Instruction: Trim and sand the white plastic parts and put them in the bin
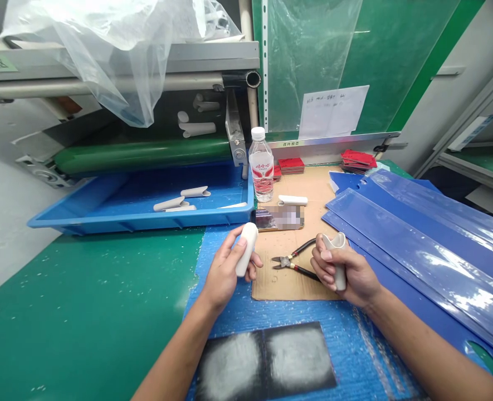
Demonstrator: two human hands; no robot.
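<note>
My left hand (225, 273) is closed around a white plastic tube-shaped part (247, 249), holding it upright over the blue foam mat (229, 312). My right hand (346, 273) grips a second white plastic part (337, 257) with a flared open top. Between my hands, a pair of side cutters (293, 262) with dark handles lies on the brown cardboard sheet (288, 284). Neither hand touches the cutters.
A blue tray (116, 223) at the left holds several white parts under a green conveyor roller (141, 153). A water bottle (262, 167), a phone (278, 218) and another white part (293, 200) sit behind the cardboard. Long blue plastic sheets (421, 245) lie right; red pads (357, 160) stack at the back.
</note>
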